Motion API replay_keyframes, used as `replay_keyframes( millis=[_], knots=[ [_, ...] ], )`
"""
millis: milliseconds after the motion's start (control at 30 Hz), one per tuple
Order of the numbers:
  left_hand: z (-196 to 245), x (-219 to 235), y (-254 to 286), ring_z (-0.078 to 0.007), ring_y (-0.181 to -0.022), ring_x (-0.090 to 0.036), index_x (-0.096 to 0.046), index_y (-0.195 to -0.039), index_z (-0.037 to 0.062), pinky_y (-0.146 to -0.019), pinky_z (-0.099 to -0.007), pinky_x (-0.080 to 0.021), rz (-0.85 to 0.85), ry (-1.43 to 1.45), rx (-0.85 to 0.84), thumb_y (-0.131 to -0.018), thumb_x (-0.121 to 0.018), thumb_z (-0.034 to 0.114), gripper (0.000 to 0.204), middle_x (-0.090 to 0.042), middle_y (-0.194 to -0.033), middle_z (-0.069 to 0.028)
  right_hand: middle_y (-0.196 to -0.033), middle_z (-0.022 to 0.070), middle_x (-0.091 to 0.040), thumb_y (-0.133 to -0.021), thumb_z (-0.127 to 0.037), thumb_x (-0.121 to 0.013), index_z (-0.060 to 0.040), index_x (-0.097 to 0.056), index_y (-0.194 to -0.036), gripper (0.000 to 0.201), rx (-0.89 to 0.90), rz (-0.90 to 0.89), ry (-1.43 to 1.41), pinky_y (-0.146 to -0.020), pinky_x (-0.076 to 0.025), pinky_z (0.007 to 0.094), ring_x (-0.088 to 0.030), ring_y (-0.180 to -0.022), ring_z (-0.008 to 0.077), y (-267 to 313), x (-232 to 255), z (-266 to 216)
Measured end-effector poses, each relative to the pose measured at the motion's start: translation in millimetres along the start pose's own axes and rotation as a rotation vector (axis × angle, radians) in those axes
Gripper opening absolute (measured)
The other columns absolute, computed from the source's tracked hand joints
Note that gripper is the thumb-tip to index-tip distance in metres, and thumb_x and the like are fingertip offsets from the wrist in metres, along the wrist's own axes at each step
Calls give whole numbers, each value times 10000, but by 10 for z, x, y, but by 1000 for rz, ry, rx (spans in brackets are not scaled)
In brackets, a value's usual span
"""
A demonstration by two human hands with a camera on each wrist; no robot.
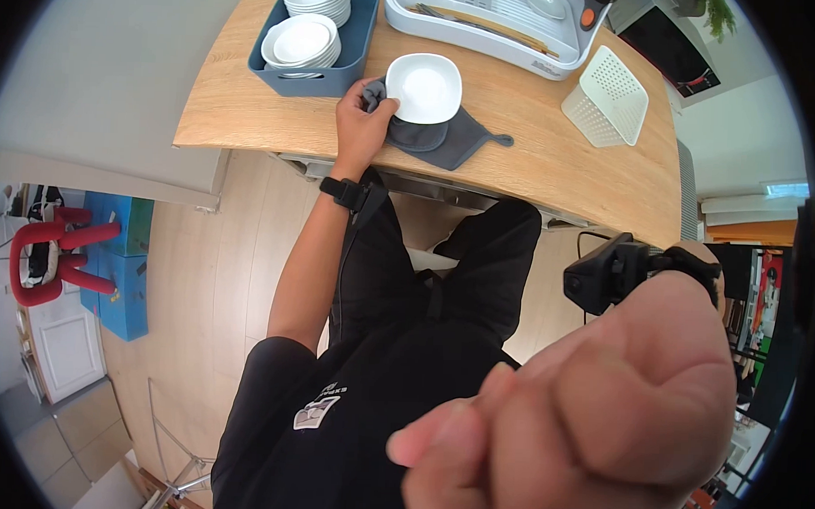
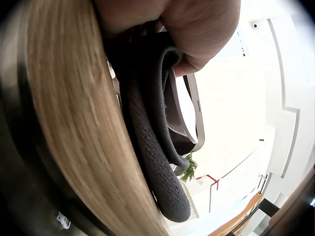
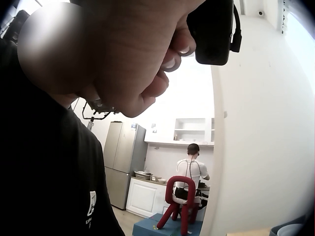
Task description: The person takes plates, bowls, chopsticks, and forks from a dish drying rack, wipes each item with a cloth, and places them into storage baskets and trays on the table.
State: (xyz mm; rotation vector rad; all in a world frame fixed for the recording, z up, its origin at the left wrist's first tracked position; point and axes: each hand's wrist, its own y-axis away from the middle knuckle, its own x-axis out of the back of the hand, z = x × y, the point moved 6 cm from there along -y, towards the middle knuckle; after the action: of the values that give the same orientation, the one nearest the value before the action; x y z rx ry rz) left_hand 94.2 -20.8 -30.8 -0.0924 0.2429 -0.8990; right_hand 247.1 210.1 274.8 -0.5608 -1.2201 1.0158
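Observation:
On the wooden table, my left hand [image 1: 362,125] grips the bunched left end of a dark grey pot holder [image 1: 465,142]. Its thumb lies at the rim of a white square bowl [image 1: 423,87], which rests on the pot holder. The left wrist view shows the folded grey cloth under the fingers, with the bowl's edge beside it. Raised close in front of the head camera is my right hand [image 1: 600,396], its fingers curled and nothing visible in them. In the right wrist view, those fingertips are close to a black device [image 3: 211,39].
A blue-grey bin [image 1: 310,86] with stacked white bowls [image 1: 303,43] stands left of the bowl. Behind is a white dish rack [image 1: 487,40] with chopsticks [image 1: 487,26]. A white perforated basket [image 1: 601,100] stands at right. Another person [image 3: 191,167] sits beyond a wall edge.

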Motion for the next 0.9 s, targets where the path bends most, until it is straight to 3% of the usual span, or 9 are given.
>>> replay_keyframes(
  millis=[100, 233, 300, 333, 700, 733, 867, 900],
  knots=[
    [-12, -8, -16, -112, -814, -624, -613, -1111, -63, -739, -247, -509, -9, 17, -10, -781, -686, 25, 349, -675, -938, -84, -591, 29, -539, -652, -148, -669, -77, -632, -740, 119, -159, 105, 118, -426, -392, 226, -510, -499, 129, 10, 56, 20],
    [-41, -8, -27, -116, -818, -626, -612, -1113, -64, -741, -248, -510, -15, 24, -5, -780, -687, 27, 353, -676, -941, -85, -574, 25, -526, -636, -156, -674, -76, -633, -716, 121, -71, 118, 31, -431, -398, 215, -492, -475, 131, -43, 170, 126],
    [-40, 12, -25, -115, -818, -628, -616, -1105, -61, -743, -248, -510, -3, -25, -13, -780, -687, 26, 345, -676, -941, -89, -577, 18, -529, -698, -170, -680, -79, -640, -727, 104, -281, -153, -181, -425, -411, 214, -495, -484, 140, -70, 137, 95],
    [-36, 17, -12, -115, -818, -628, -616, -1105, -61, -743, -248, -510, -11, -33, -9, -780, -687, 26, 345, -676, -941, -89, -577, 18, -529, -698, -170, -680, -79, -640, -727, 104, -291, -147, -180, -425, -411, 214, -495, -484, 140, -41, 160, 100],
    [-17, 16, -13, -108, -817, -621, -623, -1100, -60, -746, -251, -511, 5, -11, -40, -770, -690, 17, 346, -673, -941, -76, -620, 2, -562, -793, -228, -691, -122, -678, -797, 107, 532, -24, 29, -418, -441, 222, -536, -524, 164, 166, 122, 67],
    [-30, -3, -10, -108, -813, -620, -623, -1103, -59, -746, -251, -511, -10, 7, -27, -771, -693, 21, 348, -674, -941, -77, -620, 2, -562, -793, -228, -691, -122, -678, -797, 107, 542, -22, 17, -418, -441, 222, -536, -524, 164, 174, 102, 90],
    [-27, 4, -1, -114, -821, -626, -620, -1108, -62, -745, -255, -514, -14, 28, 9, -777, -699, 29, 353, -679, -948, -87, -683, 1, -559, -669, -153, -797, -141, -551, -687, 248, -305, -192, -342, -478, -380, 296, -516, -546, 179, 316, -111, 561],
    [-39, -6, 7, -114, -821, -626, -620, -1108, -62, -745, -255, -514, -14, 38, 10, -777, -699, 29, 353, -679, -948, -87, -729, 19, -600, -663, -192, -800, -105, -599, -722, 227, -273, -241, -186, -504, -435, 306, -562, -583, 192, 467, -271, 682]
  ],
)
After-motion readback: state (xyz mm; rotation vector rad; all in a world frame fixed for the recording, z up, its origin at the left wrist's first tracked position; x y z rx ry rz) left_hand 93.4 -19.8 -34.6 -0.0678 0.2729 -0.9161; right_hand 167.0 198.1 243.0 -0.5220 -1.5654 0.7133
